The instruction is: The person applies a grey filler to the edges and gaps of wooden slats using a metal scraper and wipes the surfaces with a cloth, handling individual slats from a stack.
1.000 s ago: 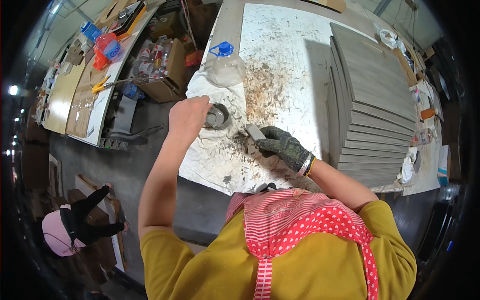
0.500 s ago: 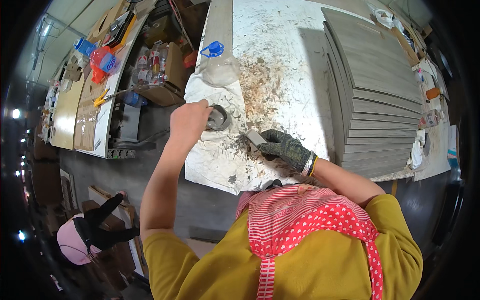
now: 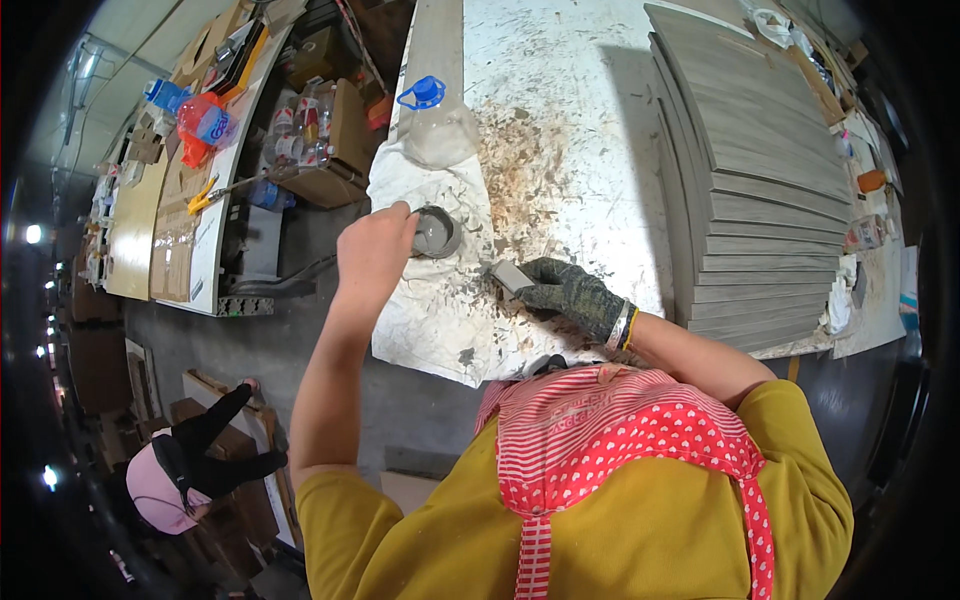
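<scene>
My bare left hand (image 3: 372, 245) is closed at the left rim of a small round cup (image 3: 449, 232) with dark grey residue on its wall, and appears to grip that rim. Some of its fingers are hidden behind the hand. To the right, my right hand (image 3: 577, 293) wears a dark patterned glove. Its fingers are wrapped round a small light grey block (image 3: 512, 276), held low above the littered cloth. A crumpled white cloth (image 3: 418, 335) lies under both hands, strewn with dark flakes. Beyond the cup stands a clear jug (image 3: 440, 135) with a blue cap and handle.
A tall stack of grey boards (image 3: 765, 250) stands on the right of the white worktable (image 3: 600, 140). Brown and grey scraps cover the table's middle. Across the aisle, a side bench (image 3: 205, 240) has a carton of bottles (image 3: 335, 150) beside it. A person (image 3: 170, 485) bends at lower left.
The view has shifted slightly. Both hands keep nearly the same places, my left at the cup's rim and my right round the grey block. The bent person's place in view shifts a little right.
</scene>
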Demonstrator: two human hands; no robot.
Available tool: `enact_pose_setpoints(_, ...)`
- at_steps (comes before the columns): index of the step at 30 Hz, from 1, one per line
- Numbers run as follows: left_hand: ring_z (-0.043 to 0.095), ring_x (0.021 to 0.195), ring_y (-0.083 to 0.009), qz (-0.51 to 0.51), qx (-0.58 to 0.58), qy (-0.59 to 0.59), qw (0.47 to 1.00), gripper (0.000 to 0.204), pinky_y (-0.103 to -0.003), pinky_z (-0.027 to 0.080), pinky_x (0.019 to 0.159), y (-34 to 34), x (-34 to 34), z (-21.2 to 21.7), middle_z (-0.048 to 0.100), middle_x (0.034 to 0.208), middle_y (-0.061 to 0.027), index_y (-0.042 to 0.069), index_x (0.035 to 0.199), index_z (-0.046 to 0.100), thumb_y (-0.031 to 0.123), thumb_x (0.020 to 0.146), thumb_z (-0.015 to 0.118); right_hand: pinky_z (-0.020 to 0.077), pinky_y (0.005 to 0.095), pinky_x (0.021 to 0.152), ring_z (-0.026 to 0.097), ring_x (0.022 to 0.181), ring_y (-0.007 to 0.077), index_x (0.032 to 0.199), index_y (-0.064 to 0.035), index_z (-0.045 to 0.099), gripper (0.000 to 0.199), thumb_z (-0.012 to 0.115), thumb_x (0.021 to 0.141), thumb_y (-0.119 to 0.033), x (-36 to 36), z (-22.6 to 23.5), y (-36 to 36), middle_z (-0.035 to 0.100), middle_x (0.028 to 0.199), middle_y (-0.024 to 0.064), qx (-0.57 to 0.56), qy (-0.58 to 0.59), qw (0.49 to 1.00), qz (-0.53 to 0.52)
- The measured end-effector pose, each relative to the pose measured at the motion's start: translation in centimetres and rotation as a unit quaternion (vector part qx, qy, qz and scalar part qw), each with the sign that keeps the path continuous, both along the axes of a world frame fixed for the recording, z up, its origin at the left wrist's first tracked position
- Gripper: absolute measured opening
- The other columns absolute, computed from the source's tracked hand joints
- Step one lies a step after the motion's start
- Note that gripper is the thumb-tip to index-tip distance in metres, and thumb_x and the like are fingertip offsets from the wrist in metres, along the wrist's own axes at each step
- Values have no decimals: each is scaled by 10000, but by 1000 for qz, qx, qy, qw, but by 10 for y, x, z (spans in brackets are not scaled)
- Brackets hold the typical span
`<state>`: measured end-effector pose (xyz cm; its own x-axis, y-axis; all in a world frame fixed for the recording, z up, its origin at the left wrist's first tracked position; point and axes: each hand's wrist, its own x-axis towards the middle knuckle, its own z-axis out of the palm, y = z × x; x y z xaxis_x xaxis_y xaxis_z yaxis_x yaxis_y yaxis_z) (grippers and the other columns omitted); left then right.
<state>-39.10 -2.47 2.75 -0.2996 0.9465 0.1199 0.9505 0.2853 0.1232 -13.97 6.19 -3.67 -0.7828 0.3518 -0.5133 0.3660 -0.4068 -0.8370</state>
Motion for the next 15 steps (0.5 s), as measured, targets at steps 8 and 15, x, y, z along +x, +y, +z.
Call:
enact_pose_setpoints(8,614,709,-341,-49,4,-62,997,181,-429,471,597,-7,-3,0,630,740,-125,74,817,593,242,884,585,421,224,504,477,584,68,1225,-83,565,442,643,862,-323,4,2,2,592,811,5,-55,-17,998,4)
enact_pose_setpoints(15,609,751,-341,-67,-3,-71,995,183,-427,460,618,-5,-4,2,630,781,-129,71,840,605,250,877,587,404,237,483,463,568,71,1200,-81,575,401,634,873,-305,0,-1,-2,559,742,-2,-38,12,999,-2)
